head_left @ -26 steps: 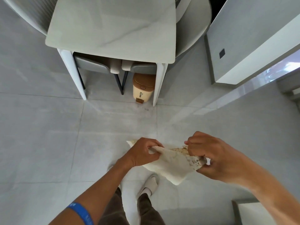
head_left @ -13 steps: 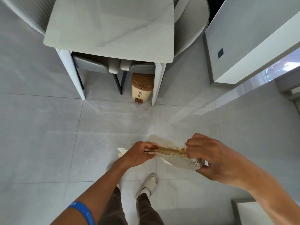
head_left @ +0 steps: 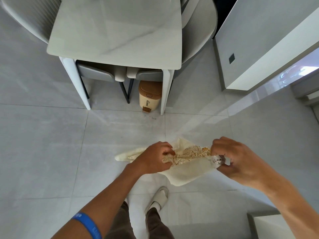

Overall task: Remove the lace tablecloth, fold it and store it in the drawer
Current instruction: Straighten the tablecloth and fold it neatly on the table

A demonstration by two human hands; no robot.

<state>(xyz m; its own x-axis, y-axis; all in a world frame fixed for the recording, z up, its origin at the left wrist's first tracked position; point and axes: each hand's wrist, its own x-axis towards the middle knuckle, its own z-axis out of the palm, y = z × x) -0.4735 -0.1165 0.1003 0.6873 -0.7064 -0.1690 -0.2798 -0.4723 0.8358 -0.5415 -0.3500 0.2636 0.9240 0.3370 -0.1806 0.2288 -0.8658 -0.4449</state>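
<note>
— Two hands, both ours, hold the lace tablecloth (head_left: 188, 169) in the air above the grey tiled floor (head_left: 43, 152), on the near side of the tabletop (head_left: 117, 30). What do we see of the grip?

— Our left hand (head_left: 153, 157) has its fingers (head_left: 168, 150) curled tight over a bunched edge; our right hand (head_left: 236, 159) pinches the opposite edge between thumb and fingers. The cloth is partly folded, cream, with a brown pattern showing between the hands.

— And around the tabletop?

— It is pale marble with white legs. Grey chairs (head_left: 96, 75) are tucked beneath it, and a small cream bin (head_left: 149, 97) with a brown lid stands beside its near right leg. Right of the tabletop runs a white cabinet (head_left: 259, 40). Near to us, below the cloth, one slipper (head_left: 159, 197) rests on the floor.
</note>
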